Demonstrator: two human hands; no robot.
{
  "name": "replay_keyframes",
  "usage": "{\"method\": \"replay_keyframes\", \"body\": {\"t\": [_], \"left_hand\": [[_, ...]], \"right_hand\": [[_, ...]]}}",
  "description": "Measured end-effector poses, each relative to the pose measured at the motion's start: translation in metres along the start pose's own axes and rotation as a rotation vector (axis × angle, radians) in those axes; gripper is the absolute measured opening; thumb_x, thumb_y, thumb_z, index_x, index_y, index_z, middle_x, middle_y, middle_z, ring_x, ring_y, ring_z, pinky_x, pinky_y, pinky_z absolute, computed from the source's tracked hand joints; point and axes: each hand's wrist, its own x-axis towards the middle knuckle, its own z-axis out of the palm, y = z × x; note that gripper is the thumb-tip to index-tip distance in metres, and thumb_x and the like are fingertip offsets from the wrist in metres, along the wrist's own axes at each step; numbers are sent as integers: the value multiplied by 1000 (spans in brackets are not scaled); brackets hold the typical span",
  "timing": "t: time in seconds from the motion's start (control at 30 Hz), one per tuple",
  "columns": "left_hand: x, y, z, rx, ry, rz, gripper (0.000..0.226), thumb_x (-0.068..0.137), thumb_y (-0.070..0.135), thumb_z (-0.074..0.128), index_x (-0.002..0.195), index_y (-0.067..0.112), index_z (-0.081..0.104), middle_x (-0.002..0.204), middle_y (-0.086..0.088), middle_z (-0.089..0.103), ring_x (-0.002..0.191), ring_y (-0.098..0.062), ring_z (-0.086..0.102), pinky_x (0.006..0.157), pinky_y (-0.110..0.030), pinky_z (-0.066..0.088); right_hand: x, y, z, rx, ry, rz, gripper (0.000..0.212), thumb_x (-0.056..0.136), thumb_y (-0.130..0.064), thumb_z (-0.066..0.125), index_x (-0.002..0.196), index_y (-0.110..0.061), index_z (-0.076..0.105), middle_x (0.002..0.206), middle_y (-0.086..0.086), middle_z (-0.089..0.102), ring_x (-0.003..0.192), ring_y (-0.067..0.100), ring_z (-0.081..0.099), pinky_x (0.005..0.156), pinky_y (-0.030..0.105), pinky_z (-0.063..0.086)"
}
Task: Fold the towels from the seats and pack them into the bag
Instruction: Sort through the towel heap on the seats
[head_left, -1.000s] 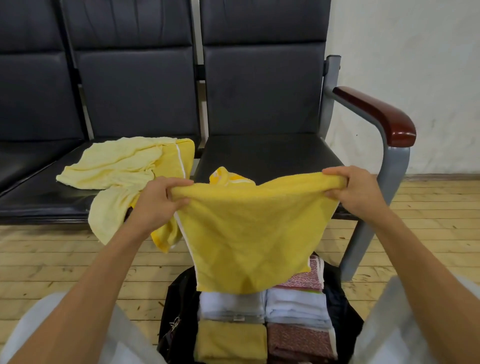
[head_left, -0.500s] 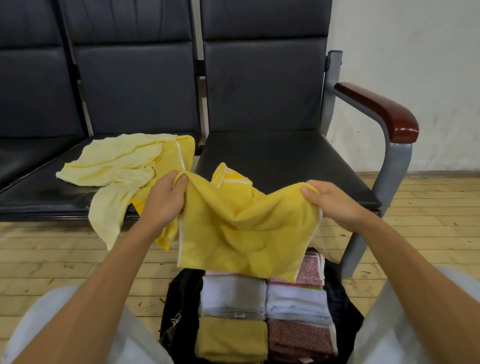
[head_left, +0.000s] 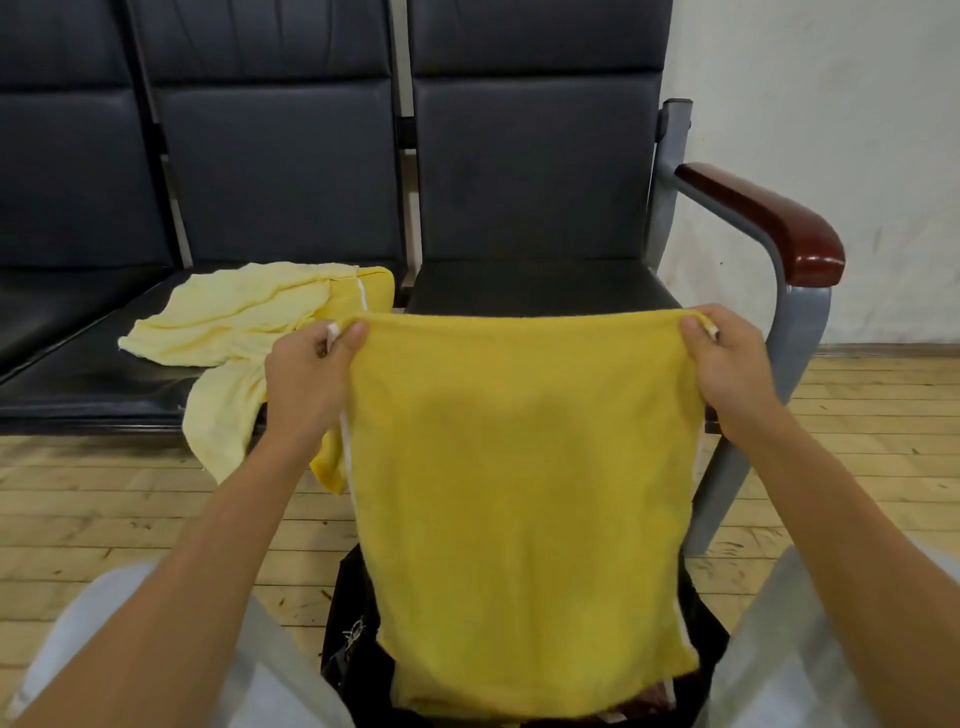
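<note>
Right now the yellow towel (head_left: 519, 493) hangs spread flat in the air, stretched between both hands in front of the seats. The left hand (head_left: 306, 374) pinches its top left corner, with the thumb on the near face and the fingers curled behind the cloth. The right hand (head_left: 727, 364) grips the top right corner in the same way. The top edge runs nearly level from one hand to the other, and white trim shows down both side edges.

The towel's lower part hangs over the open black bag (head_left: 353, 639), which stands on the wooden floor (head_left: 104, 509) near the person, between the light-clad knees. The cloth hides most of what is inside; only a scrap of dark red fabric shows at the lower right.

To the left, a pale yellow towel (head_left: 234, 317) lies crumpled on the dark seat (head_left: 78, 374), with one end drooping over the front edge. A deeper yellow towel (head_left: 371, 291) with a white stripe lies just beside it, partly under it, and also hangs off the front. The right seat (head_left: 540, 291) lies behind the held towel, with a red-brown armrest (head_left: 763, 223) on a grey frame at its right side, near the white wall (head_left: 831, 104).
</note>
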Motion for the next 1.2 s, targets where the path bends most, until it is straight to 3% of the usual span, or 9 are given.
{"method": "replay_keyframes", "body": {"t": [0.1,0.23,0.37,0.47,0.6,0.73,0.83,1.0,1.2], "left_hand": [[1,-1,3,66,52,47,46,95,28,59,59,15,33,55,2,30,55,-14,28,56,-32,23],[0,1,1,162,77,109,43,95,28,58,61,13,38,55,3,33,54,-12,29,52,-25,21],[1,0,-2,217,71,145,38,95,27,59,66,6,48,56,3,37,55,-9,31,52,-22,24],[1,0,-2,237,56,156,30,95,27,59,73,6,58,60,2,46,58,-9,39,56,-19,29],[3,-9,-6,282,-2,169,22,96,26,57,95,9,71,82,-6,62,80,-28,59,79,-46,51],[2,-9,-9,277,-56,111,23,95,29,58,78,14,65,64,-6,64,63,-21,64,74,-40,52],[2,-8,-11,287,-30,61,17,93,31,62,92,16,71,59,1,61,55,-9,61,66,-21,48],[6,-10,-13,307,-16,36,29,89,30,67,107,7,72,63,-1,62,55,-9,60,76,-34,53],[9,-13,-12,174,-32,15,12,92,20,64,96,10,70,67,0,66,53,-6,63,74,-36,57]], "right_hand": [[-1,1,2,-140,57,-82,20,104,-17,41,109,-7,58,96,0,55,87,12,47,60,3,33],[-3,-1,3,-234,84,-92,25,104,-20,42,114,-5,59,98,-1,55,89,12,47,59,16,31],[-3,-1,-1,-270,127,-108,28,102,-24,49,115,-5,64,93,0,57,85,13,49,63,15,33],[-3,1,-4,-335,121,-159,29,100,-26,52,112,-4,67,89,3,61,81,14,50,62,4,32],[-3,8,-6,-425,75,-185,32,99,-30,55,108,-4,71,90,8,67,83,17,56,79,24,37],[-5,12,-7,-362,32,-143,31,96,-31,60,104,-5,73,71,7,67,70,24,67,86,39,54],[-4,12,-6,-396,16,-141,30,95,-33,60,104,-7,72,73,8,70,69,20,68,85,39,55],[0,16,-4,-336,17,-107,21,96,-25,61,104,-9,71,89,5,70,83,24,68,85,48,56],[2,14,1,27,36,131,18,97,-18,59,108,-8,69,92,4,69,85,14,68,75,31,60]]}}
